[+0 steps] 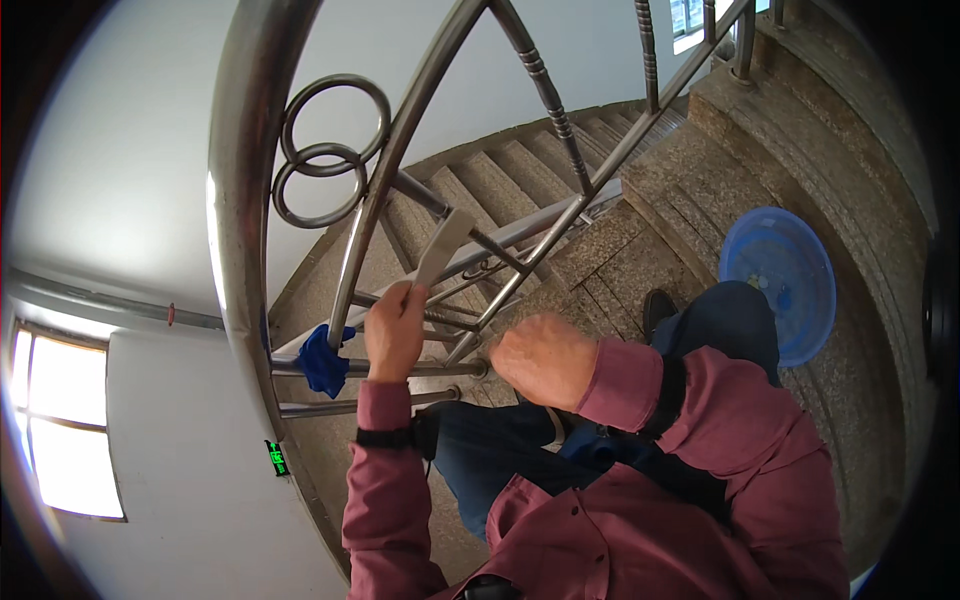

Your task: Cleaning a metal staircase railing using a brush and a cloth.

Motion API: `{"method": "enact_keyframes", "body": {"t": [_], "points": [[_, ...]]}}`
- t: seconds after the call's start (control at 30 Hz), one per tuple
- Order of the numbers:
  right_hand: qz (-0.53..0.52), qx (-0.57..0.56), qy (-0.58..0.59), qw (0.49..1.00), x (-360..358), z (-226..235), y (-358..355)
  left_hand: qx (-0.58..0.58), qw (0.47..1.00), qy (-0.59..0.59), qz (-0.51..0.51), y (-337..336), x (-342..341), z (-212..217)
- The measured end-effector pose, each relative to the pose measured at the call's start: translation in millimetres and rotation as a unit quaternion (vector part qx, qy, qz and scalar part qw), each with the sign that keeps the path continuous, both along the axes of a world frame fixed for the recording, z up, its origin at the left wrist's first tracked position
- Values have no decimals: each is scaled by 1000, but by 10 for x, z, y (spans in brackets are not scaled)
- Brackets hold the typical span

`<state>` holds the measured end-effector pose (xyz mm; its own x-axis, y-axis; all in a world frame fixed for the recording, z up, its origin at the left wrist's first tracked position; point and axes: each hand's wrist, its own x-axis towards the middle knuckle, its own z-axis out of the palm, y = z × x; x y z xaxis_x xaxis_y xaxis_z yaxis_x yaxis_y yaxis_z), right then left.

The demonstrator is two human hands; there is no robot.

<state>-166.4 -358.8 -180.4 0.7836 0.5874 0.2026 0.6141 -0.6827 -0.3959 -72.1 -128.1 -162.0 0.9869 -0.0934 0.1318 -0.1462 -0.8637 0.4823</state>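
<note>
My left hand [394, 335] is closed round the lower end of a pale beige, flat-headed brush-like tool [442, 247]. Its wider end points up and to the right, in front of a slanting bar of the metal stair railing [405, 105]; whether it touches the bar I cannot tell. To the right, my right hand [545, 360] is bent at the wrist close to the lower rail, its fingers smeared by motion and partly hidden. A crumpled blue cloth [323, 364] hangs on a low rail just left of my left hand.
A translucent blue basin [778, 287] stands on the stone steps at my right, beside my knee. Beyond the railing, more stairs [480, 190] curve downward along a white wall. Two joined metal rings [330, 150] adorn the railing. A bright window [65, 420] is at far left.
</note>
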Motion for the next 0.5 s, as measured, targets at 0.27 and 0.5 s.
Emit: {"method": "enact_keyframes", "body": {"t": [0.27,0.5], "points": [[25,-9,13,1000,-17,21,11,-6,1000,-19,-4,-189,110,-19],[-8,-32,-8,999,45,-75,43,-3,999,-38,-3,-566,149,-85]]}}
